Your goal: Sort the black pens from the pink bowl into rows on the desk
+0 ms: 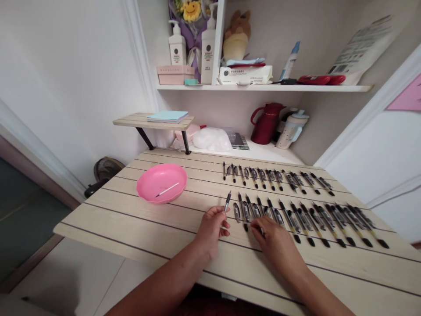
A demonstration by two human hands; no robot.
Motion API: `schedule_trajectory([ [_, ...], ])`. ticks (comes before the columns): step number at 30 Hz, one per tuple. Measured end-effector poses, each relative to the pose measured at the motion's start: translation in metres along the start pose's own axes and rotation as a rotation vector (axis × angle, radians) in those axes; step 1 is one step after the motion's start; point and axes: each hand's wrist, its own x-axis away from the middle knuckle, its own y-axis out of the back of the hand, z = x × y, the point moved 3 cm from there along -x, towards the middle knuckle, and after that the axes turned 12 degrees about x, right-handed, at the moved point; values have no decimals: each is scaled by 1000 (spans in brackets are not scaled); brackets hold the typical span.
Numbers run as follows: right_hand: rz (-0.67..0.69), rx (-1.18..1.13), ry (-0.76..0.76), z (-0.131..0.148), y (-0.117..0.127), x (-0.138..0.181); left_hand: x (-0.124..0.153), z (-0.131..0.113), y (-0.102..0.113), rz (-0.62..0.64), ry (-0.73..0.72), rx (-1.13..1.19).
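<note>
My left hand (pixel 213 226) pinches a black pen barrel (pixel 227 201) that points up and away from me. My right hand (pixel 274 239) rests on the wooden table (pixel 131 219) with its fingers curled at the left end of the near row of pens (pixel 305 217); it seems to grip a thin pen part, mostly hidden under the fingers. A second row of pens (pixel 276 177) lies farther back. A pink bowl (pixel 162 183) to the left holds one white refill (pixel 167 189).
A small raised wooden shelf (pixel 153 121) with a stack of notebooks (pixel 167 116) stands at the table's back left. Behind the table are a red jug (pixel 266 123), a cup, a plastic bag, and wall shelves with bottles, a box and a plush toy.
</note>
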Motion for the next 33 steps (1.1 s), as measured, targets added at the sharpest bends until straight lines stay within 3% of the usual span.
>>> schedule_trajectory([
  [8,51,8,-27,-1,-3,8,-20,-14,-4,66,-52,-724],
  [11,52,8,-21,0,-4,7,-30,-18,-8,71,-151,-1143],
  [13,45,-1,-20,-1,-4,8,-35,-19,-11,75,-212,-1298],
  [23,107,75,-46,7,2,-3,-46,-17,-21,108,-340,-1526],
  [33,153,276,-68,19,-4,-32,-49,-11,-19,100,-407,-1586],
])
